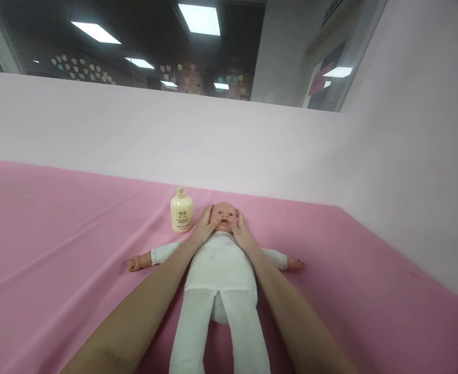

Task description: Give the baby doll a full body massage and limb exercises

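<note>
Cupping a doll's head [224, 208], left hand [203, 229] and right hand [245, 234] half-curled; nearby, bottle [181, 203] with illegible label [182, 218].

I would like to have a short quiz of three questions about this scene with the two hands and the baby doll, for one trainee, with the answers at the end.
1. True or false: the rounded, pale yellow bottle with dark print stands nearer the person's left hand than the right hand.
2. Which part of the white-clad baby doll with spread arms do both hands touch?
3. Fill in: the doll lies on its ____, on the wrinkled pink cover.

Key: 1. True. 2. The head. 3. Back.
</note>
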The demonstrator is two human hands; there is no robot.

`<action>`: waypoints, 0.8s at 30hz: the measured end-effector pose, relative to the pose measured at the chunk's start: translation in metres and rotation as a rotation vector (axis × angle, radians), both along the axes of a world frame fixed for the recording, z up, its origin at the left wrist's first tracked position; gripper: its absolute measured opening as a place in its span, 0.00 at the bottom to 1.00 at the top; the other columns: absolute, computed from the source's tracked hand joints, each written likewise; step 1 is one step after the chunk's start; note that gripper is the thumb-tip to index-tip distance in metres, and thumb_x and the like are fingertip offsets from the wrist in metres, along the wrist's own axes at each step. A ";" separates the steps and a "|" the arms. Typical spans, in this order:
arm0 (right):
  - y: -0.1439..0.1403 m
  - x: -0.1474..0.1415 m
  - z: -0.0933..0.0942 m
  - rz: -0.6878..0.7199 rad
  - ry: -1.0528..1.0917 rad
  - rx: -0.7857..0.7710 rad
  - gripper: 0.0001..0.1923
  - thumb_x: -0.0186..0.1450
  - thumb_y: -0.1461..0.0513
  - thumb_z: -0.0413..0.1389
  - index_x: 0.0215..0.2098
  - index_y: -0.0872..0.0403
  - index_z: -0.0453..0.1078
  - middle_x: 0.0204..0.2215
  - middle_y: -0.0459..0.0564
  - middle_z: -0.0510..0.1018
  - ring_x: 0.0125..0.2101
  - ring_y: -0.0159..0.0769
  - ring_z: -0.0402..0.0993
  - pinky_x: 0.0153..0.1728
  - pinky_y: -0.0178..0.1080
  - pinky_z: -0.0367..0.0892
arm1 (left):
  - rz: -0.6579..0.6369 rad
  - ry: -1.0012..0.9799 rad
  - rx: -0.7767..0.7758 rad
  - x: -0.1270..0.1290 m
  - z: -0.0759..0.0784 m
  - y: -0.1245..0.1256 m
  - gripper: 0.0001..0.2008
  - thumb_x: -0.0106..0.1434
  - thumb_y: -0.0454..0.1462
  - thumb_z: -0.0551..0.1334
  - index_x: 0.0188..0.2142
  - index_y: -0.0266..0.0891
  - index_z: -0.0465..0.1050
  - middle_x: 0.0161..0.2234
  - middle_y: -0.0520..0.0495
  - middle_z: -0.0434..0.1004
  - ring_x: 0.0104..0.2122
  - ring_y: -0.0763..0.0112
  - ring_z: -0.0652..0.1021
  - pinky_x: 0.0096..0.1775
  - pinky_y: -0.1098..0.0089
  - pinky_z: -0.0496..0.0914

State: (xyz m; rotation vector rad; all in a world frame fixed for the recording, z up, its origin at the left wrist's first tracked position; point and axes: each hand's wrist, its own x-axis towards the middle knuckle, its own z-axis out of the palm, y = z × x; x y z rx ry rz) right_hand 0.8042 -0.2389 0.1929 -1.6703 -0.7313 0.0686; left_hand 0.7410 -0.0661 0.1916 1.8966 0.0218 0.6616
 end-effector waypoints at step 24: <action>0.004 0.005 -0.003 -0.129 0.023 0.099 0.32 0.71 0.43 0.40 0.65 0.50 0.63 0.64 0.49 0.68 0.66 0.40 0.59 0.69 0.48 0.50 | 0.072 -0.024 -0.132 0.000 0.006 -0.004 0.24 0.72 0.46 0.47 0.62 0.40 0.64 0.65 0.43 0.64 0.66 0.66 0.63 0.68 0.60 0.54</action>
